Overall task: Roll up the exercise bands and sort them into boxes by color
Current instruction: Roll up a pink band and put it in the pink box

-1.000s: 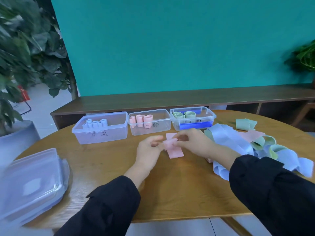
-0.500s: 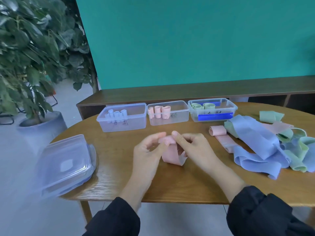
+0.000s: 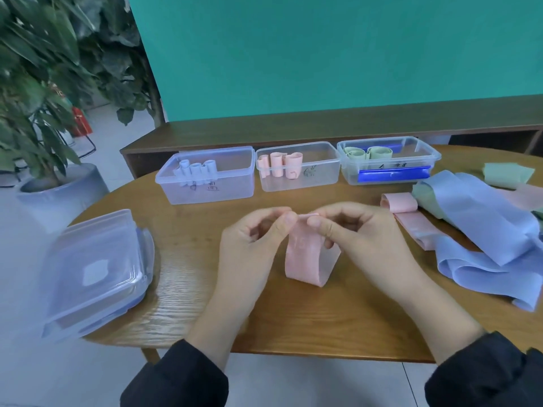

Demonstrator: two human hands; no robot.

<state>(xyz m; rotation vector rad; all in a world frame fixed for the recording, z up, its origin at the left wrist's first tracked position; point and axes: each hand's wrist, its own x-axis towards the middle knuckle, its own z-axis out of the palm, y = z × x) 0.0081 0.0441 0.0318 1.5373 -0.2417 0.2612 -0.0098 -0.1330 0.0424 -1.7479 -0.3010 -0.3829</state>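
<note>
I have my left hand [image 3: 252,245] and right hand [image 3: 361,242] pinching the top end of a pink band [image 3: 305,259] at table centre, starting its roll; next, wind it tight for the pink box [image 3: 296,168] at twelve o'clock.

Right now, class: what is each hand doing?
Left hand: pinches the top of the pink band.
Right hand: pinches the same pink band's top.

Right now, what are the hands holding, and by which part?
Both the left hand and the right hand pinch the pink band at its top edge; the rest hangs as a loop down to the table.
</note>
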